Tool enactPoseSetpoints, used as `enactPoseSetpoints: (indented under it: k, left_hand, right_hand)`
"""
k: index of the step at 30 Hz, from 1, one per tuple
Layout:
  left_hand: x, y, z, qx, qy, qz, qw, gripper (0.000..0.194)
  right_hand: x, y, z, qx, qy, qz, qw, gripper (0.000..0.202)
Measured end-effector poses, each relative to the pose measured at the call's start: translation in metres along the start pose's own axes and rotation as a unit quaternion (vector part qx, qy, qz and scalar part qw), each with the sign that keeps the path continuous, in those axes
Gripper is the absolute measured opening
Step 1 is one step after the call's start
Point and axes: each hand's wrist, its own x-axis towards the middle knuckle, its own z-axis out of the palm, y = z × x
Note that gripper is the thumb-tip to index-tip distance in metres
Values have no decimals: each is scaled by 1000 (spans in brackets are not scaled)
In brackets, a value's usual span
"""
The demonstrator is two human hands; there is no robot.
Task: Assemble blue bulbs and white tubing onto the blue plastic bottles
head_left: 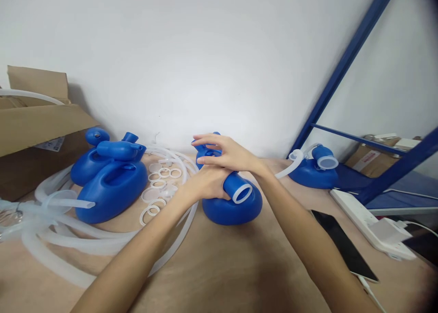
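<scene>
A blue plastic bottle (232,210) sits on the table in front of me, its wide neck tilted toward me with a white ring (242,193) around the mouth. My left hand (214,181) is wrapped round the bottle just behind that neck. Above and slightly behind it, my right hand (227,153) reaches over with fingers apart, near the far end of the bottle and overlapping my left hand. Whether the right fingertips touch the blue part behind is unclear. Both hands hide the middle of the bottle.
Several blue bottles (114,192), translucent tubes (99,244) and white rings (153,210) lie left, beside a cardboard box (44,121). At right are a lidded blue bottle (313,174), a phone (344,244), a power strip (369,224) and a blue frame (342,69).
</scene>
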Motion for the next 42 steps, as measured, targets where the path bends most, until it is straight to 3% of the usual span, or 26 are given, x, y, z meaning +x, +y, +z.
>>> enactPoseSetpoints:
  k: [2,6,10,15,19,23,25,27,33,42]
  left_hand:
    - [1,0,1,-8,-15,-15,1000,75]
    - [1,0,2,34,-14,-19,999,76]
    - [-1,1,1,54,-14,-11,998,76]
    - [0,3,-2,44,-15,-28,999,67]
    - [0,4,-2,43,-17,-34,998,68]
    - [1,4,-2,54,-15,-40,998,66]
    - [1,5,-2,55,-9,-41,998,62]
    - [1,6,-3,56,-7,-41,998,60]
    - [0,8,-3,68,-18,-32,997,62]
    - [2,2,5,0,15,-4,1000,61]
  right_hand:
    - [-19,-3,-5,-5,-35,5,999,37]
    - [-68,-14,-32,-57,-55,51,996,17]
    - [-104,-17,-49,-169,-4,75,983,22]
    - [-135,-8,-35,-191,0,23,981,29]
    - [-158,2,-17,-238,93,-50,966,23]
    - [-164,1,-8,-404,137,-109,898,6]
    - [-163,-3,-6,-484,130,-140,854,11]
    - [-164,-9,-3,-527,112,-144,830,19]
    - [-175,-18,9,-488,110,-80,862,26]
    - [-177,-11,27,-507,213,-93,830,22]
